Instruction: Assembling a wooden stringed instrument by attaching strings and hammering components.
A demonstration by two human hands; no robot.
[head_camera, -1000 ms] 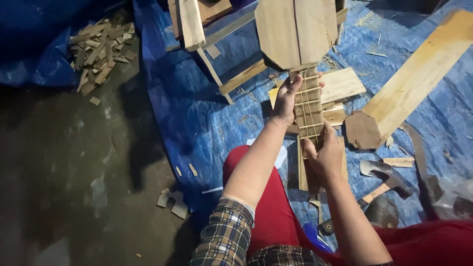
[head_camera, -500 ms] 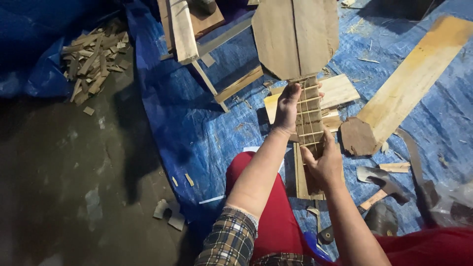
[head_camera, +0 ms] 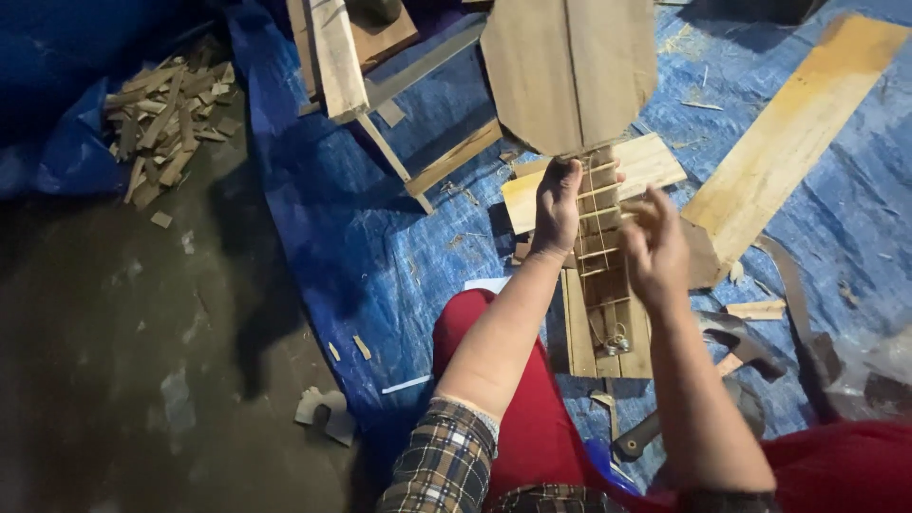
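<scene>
A dark floor (head_camera: 142, 380) carries a blue tarp (head_camera: 380, 247); planks (head_camera: 788, 133), wood offcuts and a hammer (head_camera: 741, 347) lie on it, scrap pile (head_camera: 166, 119) far left.

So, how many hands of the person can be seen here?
2. The left hand grips the fretted wooden neck near the instrument body; the right hand is over the neck, blurred.

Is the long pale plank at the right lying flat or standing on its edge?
Flat. The plank shows its broad face and rests on the blue tarp.
</scene>
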